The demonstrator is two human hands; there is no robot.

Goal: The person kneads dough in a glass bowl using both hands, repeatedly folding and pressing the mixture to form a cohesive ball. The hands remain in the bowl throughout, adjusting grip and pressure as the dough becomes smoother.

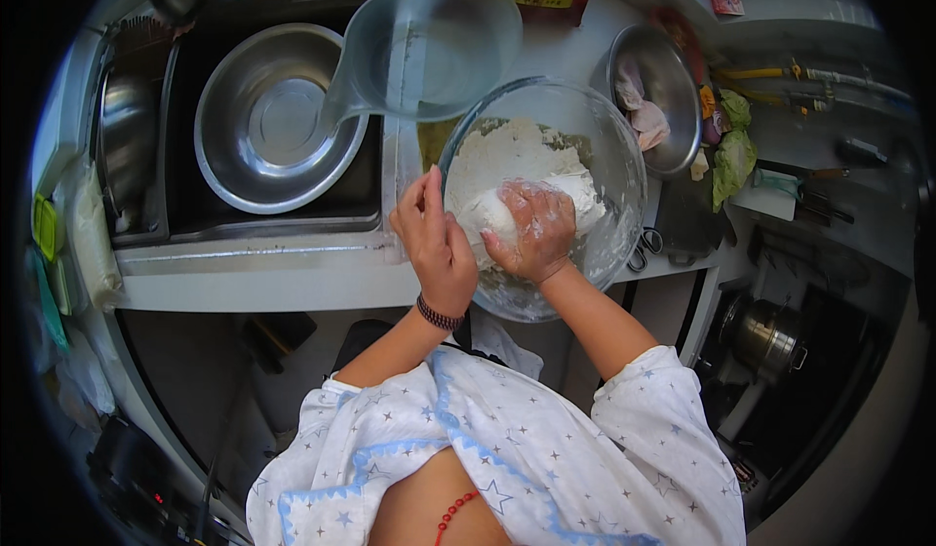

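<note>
A large clear glass bowl (630, 209) stands at the counter's front edge, partly overhanging it. Inside lies a mass of white flour (504, 144), loose in places and clumped in others, with some stuck to the walls. My right hand (537, 228) is down in the bowl, its flour-dusted fingers curled into a white clump. At the bowl's left side, my left hand (439, 242) grips the rim between thumb and fingers; a dark beaded bracelet circles that wrist. Just behind the bowl, a translucent plastic jug (431, 45) has its spout towards the sink; its contents are unclear.
A stainless steel basin (281, 118) sits in the dark sink (183, 180) at left. To the right, a metal bowl (676, 100) holds pinkish pieces, beside leafy greens (733, 162). Scissors (645, 248) lie near the glass bowl. A metal pot (764, 337) stands far right.
</note>
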